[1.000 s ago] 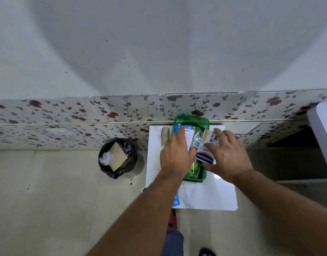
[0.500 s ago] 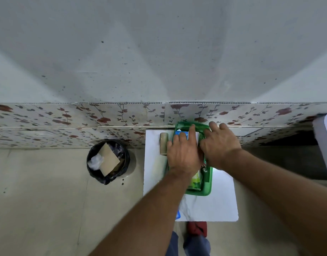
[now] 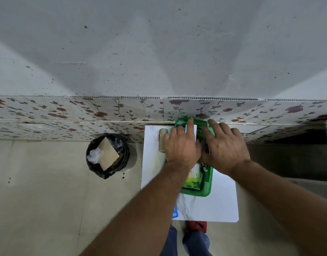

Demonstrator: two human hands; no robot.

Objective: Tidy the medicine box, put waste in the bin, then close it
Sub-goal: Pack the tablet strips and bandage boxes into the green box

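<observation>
A green medicine box [image 3: 208, 189] lies on a small white table [image 3: 220, 206] against the wall. My left hand [image 3: 181, 146] lies flat on the packets inside it, fingers over a white and blue packet [image 3: 193, 128]. My right hand [image 3: 225, 147] rests palm down beside it, over the box's right half, and hides what is beneath. A green and white packet [image 3: 193, 177] shows at the near end of the box. A beige roll [image 3: 161, 140] lies on the table just left of the box. The black-lined bin [image 3: 107, 156] stands on the floor to the left.
The bin holds a piece of cardboard [image 3: 108, 156] and crumpled white plastic [image 3: 94, 156]. A blue item [image 3: 174, 213] pokes out under the table's near left edge. My legs and a red object [image 3: 197, 226] are below the table. A flowered wall panel runs behind.
Earlier my right hand held a white plaster packet above the box; now both hands lie flat on the contents. The camera view has tilted and moved closer.
</observation>
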